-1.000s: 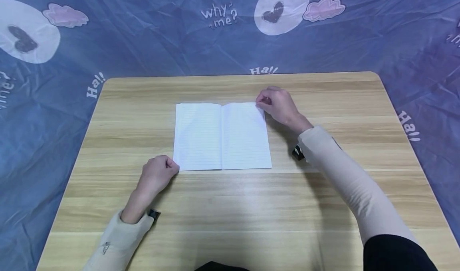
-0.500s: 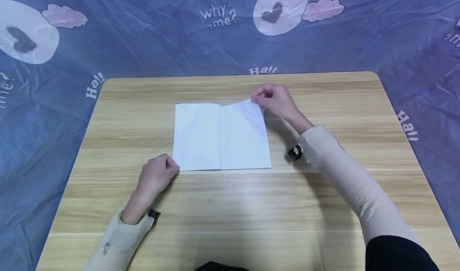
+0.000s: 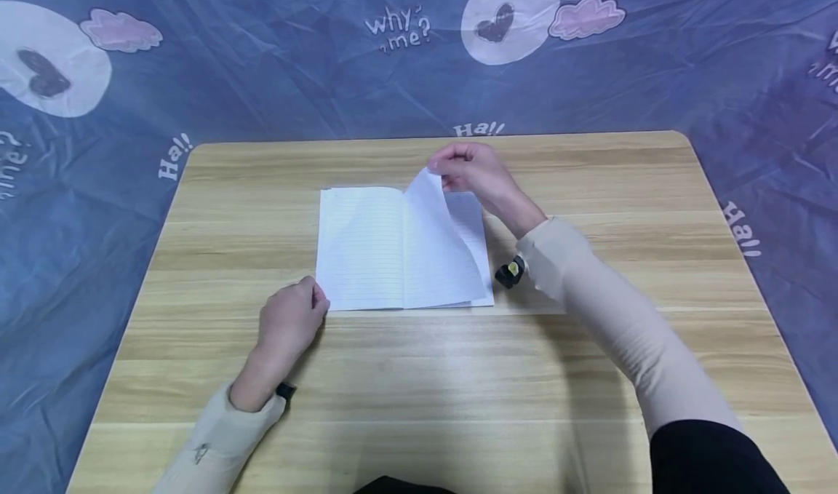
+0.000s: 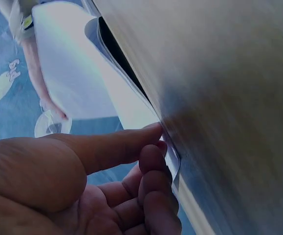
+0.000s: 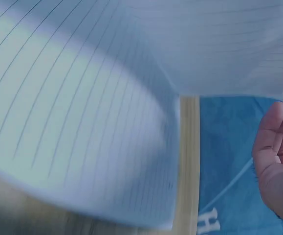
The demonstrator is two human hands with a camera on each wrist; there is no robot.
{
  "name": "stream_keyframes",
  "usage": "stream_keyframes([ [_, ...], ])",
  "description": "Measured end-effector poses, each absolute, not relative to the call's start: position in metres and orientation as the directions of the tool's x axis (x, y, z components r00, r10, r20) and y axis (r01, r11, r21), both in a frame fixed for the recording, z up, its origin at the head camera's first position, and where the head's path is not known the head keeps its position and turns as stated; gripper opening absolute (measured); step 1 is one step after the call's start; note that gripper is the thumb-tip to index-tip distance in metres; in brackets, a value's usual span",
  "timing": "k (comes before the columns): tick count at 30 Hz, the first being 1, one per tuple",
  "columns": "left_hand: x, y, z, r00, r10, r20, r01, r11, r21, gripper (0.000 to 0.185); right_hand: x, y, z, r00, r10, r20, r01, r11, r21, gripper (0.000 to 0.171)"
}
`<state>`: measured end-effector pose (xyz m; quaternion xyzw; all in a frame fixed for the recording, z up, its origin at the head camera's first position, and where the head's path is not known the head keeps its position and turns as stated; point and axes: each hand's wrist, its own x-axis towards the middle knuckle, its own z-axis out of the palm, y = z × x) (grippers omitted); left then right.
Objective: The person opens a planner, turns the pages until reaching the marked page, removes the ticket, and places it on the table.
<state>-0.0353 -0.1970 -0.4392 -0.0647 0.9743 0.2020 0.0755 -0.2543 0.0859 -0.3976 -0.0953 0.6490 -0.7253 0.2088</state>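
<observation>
- A blue cloth (image 3: 294,79) printed with white lettering, pale rounds and pink clouds spreads past the left, far and right edges of the tabletop (image 3: 406,377), which has a light wood grain.
- A cream sleeve (image 3: 219,436) comes in over the tabletop's near edge, left of the middle, with a small black device (image 3: 286,391) at the wrist.
- The left hand (image 3: 291,319) pinches the near left corner of the notebook between thumb and curled fingers.
- The notebook (image 3: 360,254) lies spread at its fold, lined pages up, around the middle of the tabletop and nearer the far edge than the near one.
- On its right half a leaf (image 3: 435,239) stands partly raised in a curve, its far corner highest; another lined page (image 3: 469,221) shows beneath.
- The right hand (image 3: 474,174) holds that far corner between thumb and fingers, near the tabletop's far edge.
- Another cream sleeve (image 3: 609,319) reaches toward the tabletop's near right corner, meeting black fabric (image 3: 713,454); a dark device (image 3: 510,272) sits at its wrist.
</observation>
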Motion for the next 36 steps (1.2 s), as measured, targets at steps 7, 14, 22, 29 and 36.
stream_keyframes([
  [7, -0.035, -0.192, -0.442, -0.997, -0.047, -0.060, -0.065, 0.932, 0.356, 0.010, -0.255, 0.063, -0.393, -0.900, -0.390, -0.192, 0.282, -0.188, -0.941, 0.004],
  [14, -0.033, -0.176, -0.431, -0.990, -0.019, 0.143, 0.038, 0.923, 0.382, 0.010, -0.252, 0.053, -0.392, -0.906, -0.367, -0.212, 0.318, -0.257, -0.912, 0.009],
  [22, -0.034, -0.136, -0.414, -0.742, 0.221, 0.633, 0.556, 0.731, 0.396, 0.038, -0.252, 0.046, -0.392, -0.909, -0.358, -0.213, 0.324, -0.287, -0.902, 0.007],
  [29, -0.037, -0.104, -0.417, -0.561, 0.391, 0.730, 0.739, 0.634, 0.228, 0.043, -0.252, 0.044, -0.392, -0.912, -0.352, -0.208, 0.319, -0.295, -0.901, 0.006],
  [36, -0.040, -0.095, -0.424, -0.527, 0.376, 0.762, 0.730, 0.659, 0.180, 0.032, -0.252, 0.043, -0.393, -0.915, -0.345, -0.211, 0.322, -0.302, -0.897, 0.006],
])
